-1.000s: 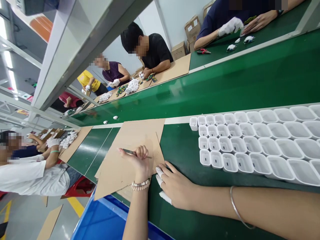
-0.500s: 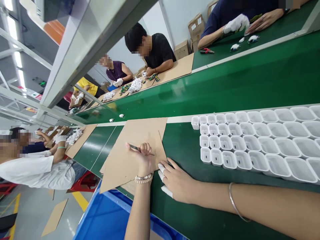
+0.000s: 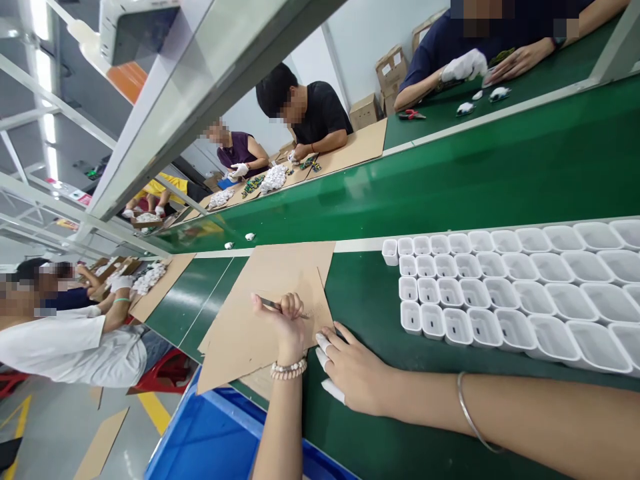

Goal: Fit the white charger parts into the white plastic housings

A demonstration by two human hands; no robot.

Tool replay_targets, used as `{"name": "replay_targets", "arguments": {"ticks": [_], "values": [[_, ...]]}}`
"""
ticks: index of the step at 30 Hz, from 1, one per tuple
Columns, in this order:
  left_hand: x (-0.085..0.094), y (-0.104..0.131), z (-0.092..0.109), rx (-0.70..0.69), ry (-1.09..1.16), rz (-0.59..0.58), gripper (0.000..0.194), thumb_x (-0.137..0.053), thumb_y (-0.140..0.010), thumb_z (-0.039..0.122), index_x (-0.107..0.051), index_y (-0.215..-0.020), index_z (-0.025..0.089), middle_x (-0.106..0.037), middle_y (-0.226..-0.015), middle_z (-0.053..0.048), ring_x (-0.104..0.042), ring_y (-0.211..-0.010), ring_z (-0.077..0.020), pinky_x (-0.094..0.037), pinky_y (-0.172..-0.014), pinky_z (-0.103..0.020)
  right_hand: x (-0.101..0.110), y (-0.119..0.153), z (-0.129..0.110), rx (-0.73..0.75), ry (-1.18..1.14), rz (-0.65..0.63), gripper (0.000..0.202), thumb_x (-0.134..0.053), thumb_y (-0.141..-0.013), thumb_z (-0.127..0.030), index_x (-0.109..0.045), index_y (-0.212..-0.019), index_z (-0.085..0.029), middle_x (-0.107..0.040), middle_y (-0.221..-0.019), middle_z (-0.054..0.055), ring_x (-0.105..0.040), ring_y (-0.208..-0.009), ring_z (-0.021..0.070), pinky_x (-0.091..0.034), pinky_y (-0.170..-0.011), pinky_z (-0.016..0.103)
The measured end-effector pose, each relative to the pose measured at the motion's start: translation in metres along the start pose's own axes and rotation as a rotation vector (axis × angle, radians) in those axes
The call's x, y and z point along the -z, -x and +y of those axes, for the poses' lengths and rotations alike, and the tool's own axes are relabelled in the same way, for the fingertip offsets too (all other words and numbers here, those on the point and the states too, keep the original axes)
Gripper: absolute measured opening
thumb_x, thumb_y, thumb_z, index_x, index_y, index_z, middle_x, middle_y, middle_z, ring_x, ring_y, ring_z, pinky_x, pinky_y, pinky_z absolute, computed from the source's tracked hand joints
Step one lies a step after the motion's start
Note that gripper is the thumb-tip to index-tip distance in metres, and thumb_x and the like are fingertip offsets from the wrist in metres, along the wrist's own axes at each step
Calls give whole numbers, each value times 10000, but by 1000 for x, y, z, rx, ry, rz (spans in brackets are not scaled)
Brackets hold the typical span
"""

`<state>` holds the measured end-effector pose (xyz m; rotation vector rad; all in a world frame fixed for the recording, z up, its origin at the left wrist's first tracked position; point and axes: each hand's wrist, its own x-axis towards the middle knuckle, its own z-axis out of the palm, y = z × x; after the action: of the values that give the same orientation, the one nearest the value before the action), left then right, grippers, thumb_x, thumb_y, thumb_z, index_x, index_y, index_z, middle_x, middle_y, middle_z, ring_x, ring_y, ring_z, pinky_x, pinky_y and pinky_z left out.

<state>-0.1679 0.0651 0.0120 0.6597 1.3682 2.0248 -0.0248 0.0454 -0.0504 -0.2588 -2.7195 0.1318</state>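
My left hand (image 3: 285, 323) grips a thin metal tool (image 3: 273, 305), likely tweezers, with its tip resting on a brown cardboard sheet (image 3: 265, 293) lying on the green bench. A bead bracelet circles that wrist. My right hand (image 3: 353, 370) lies flat on the green surface at the cardboard's right corner, fingers spread, white finger cots on some fingertips, holding nothing. A metal bangle sits on that forearm. A white plastic tray (image 3: 500, 293) with several empty cells lies to the right of both hands.
A green conveyor belt (image 3: 450, 180) runs across the middle, with two small white parts (image 3: 240, 240) on it. Several other people work at benches opposite and to my left, with piles of white parts. A blue bin (image 3: 210, 440) stands below the bench edge.
Both hands keep their places on the cardboard and bench; only the camera view has shifted slightly. The two small parts on the belt have moved a little to the right.
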Motion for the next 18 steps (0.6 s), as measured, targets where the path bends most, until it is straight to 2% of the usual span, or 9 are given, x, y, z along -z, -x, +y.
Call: {"name": "replay_targets", "arguments": {"ticks": [7, 13, 18], "values": [[0, -1, -1, -16, -9, 9, 809, -364, -704, 895, -176, -373, 182, -128, -362, 46, -196, -339, -64, -120, -366, -241, 2, 0, -1, -6, -8, -5, 412, -506, -901, -365, -670, -1127, -63, -568, -1292, 224, -471, -1246, 362, -279, -1095, 545], [-2, -2, -7, -11, -30, 7, 771, -396, -743, 839, -203, -363, 196, -129, -366, 51, -180, -341, -65, -115, -372, -250, 0, 0, 0, -16, -22, 13, 411, -425, -950, -335, -675, -1130, -62, -565, -1303, 221, -475, -1254, 365, -300, -1085, 535], [-5, 2, -8, -30, -44, 3, 743, -435, -764, 789, -222, -363, 201, -144, -369, 54, -183, -350, -66, -129, -378, -252, 1, 0, -1, -25, -24, 10, 426, -435, -946, -352, -666, -1138, -51, -549, -1309, 242, -464, -1263, 363, -278, -1097, 535]]}}
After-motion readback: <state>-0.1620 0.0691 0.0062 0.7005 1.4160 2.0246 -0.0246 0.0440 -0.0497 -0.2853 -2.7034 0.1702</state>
